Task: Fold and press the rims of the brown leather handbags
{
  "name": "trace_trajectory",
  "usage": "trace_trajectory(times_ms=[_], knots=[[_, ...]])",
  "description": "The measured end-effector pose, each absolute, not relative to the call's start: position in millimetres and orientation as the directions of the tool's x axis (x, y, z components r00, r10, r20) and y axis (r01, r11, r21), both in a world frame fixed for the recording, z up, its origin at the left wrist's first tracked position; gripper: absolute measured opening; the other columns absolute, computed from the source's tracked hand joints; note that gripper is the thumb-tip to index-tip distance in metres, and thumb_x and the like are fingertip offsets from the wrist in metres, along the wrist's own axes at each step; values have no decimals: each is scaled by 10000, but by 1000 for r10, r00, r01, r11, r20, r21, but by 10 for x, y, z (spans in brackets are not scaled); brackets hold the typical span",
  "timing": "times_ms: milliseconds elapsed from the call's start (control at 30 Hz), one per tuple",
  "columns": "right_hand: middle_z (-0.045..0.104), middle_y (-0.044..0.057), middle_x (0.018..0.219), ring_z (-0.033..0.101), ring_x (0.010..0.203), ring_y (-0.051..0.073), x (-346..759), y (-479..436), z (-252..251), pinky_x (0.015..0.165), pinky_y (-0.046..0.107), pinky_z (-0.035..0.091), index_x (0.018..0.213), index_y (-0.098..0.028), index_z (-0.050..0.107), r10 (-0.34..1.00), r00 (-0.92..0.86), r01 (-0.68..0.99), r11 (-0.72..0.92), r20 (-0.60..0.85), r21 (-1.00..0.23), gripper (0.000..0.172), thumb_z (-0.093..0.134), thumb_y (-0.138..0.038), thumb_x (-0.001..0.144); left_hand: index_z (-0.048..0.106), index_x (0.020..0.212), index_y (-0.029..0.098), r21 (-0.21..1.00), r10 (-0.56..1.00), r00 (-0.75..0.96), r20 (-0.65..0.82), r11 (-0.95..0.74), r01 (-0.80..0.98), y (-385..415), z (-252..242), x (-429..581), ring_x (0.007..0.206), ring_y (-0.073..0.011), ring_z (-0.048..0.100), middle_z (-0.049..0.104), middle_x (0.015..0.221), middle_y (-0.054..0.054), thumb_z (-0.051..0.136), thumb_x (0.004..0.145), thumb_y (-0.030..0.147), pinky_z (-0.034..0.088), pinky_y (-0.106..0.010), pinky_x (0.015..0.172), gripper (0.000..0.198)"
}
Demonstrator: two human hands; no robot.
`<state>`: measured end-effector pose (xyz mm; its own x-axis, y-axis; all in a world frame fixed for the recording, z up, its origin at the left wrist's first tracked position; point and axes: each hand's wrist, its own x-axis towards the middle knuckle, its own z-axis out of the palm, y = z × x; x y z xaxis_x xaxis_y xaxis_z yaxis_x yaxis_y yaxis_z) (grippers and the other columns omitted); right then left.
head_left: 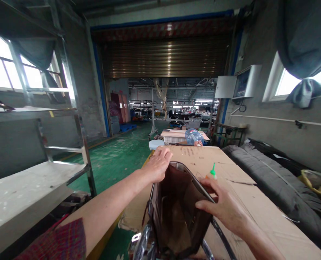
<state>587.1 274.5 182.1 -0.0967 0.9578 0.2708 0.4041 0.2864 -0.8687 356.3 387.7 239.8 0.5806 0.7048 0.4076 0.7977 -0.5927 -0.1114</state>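
A dark brown handbag (174, 213) stands with its mouth wide apart on the cardboard-covered table, its lining and an inner pocket showing. My left hand (160, 164) is closed on the far left corner of the bag's rim, with the fingers curled over the edge. On the right side of the rim, my right hand (217, 202) grips the bag's edge, thumb inside and fingers outside. A bottle with a green nozzle (212, 172) stands just beyond my right hand. Clear plastic wrapping (145, 242) lies against the bag's lower left.
Cardboard (247, 195) covers the table. Dark fabric rolls (274, 184) lie along the right. A metal rack (87, 162) stands at left beside the green floor (117, 148). A large water bottle (194, 136) lies beyond the table, before a half-raised roller shutter (166, 57).
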Motion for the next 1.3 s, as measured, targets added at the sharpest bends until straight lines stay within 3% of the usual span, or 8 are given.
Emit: trace_trajectory(times_ms=[133, 300, 400, 500, 700, 1000, 1300], knots=[[679, 18, 846, 616, 814, 222, 5882, 2735, 1909, 674, 297, 471, 889, -200, 661, 958, -149, 486, 287, 245, -825, 194, 650, -302, 724, 490, 1044, 228, -38, 581, 733, 354, -774, 632, 3879, 2409, 3619, 1147, -230, 460, 432, 1245, -60, 579, 576, 7, 428, -350, 976, 525], [691, 9, 817, 625, 790, 226, 5843, 2751, 1924, 666, 292, 455, 842, -204, 677, 951, -114, 525, 303, 287, -795, 158, 581, -284, 746, 592, 886, 205, 81, 601, 725, 337, -785, 614, 3926, 2382, 3696, 1039, -229, 505, 476, 1140, -51, 735, 646, 262, 443, -342, 902, 285], [696, 7, 808, 626, 807, 231, 5896, 2819, 1940, 682, 291, 456, 816, -205, 694, 937, -92, 532, 331, 336, -779, 179, 550, -294, 755, 632, 818, 202, 151, 614, 714, 336, -784, 603, 3948, 2365, 3653, 1003, -197, 529, 518, 1108, -27, 699, 737, 371, 429, -313, 873, 199], [703, -8, 820, 621, 809, 216, 5971, 2946, 1965, 709, 281, 446, 839, -206, 713, 931, -128, 524, 356, 341, -774, 186, 569, -267, 739, 653, 777, 202, 206, 642, 681, 352, -763, 613, 3964, 2345, 3568, 967, -166, 546, 552, 1094, -7, 648, 795, 344, 412, -283, 852, 144], [680, -27, 743, 582, 698, 177, 5996, 3279, 1935, 587, 248, 389, 835, -197, 719, 948, -133, 535, 314, 289, -785, 183, 581, -238, 724, 660, 758, 196, 235, 716, 596, 363, -690, 685, 4000, 2360, 3462, 863, -141, 566, 601, 1021, 3, 636, 787, 289, 408, -249, 768, 101], [680, 0, 758, 586, 707, 179, 5782, 3559, 1961, 649, 268, 426, 825, -163, 706, 883, 5, 344, 439, 469, -830, 224, 645, -345, 709, 697, 748, 195, 234, 776, 503, 381, -607, 760, 3985, 2504, 3269, 791, -147, 582, 653, 816, 0, 611, 809, 325, 396, -240, 720, 168], [687, 13, 756, 594, 705, 198, 6013, 3244, 2407, 646, 286, 430, 807, -171, 718, 839, 100, 483, 430, 535, -763, 239, 669, -370, 684, 683, 701, 193, 257, 651, 517, 556, -726, 638, 3834, 2607, 3528, 814, -142, 579, 630, 839, 3, 672, 786, 291, 406, -254, 766, 130]])
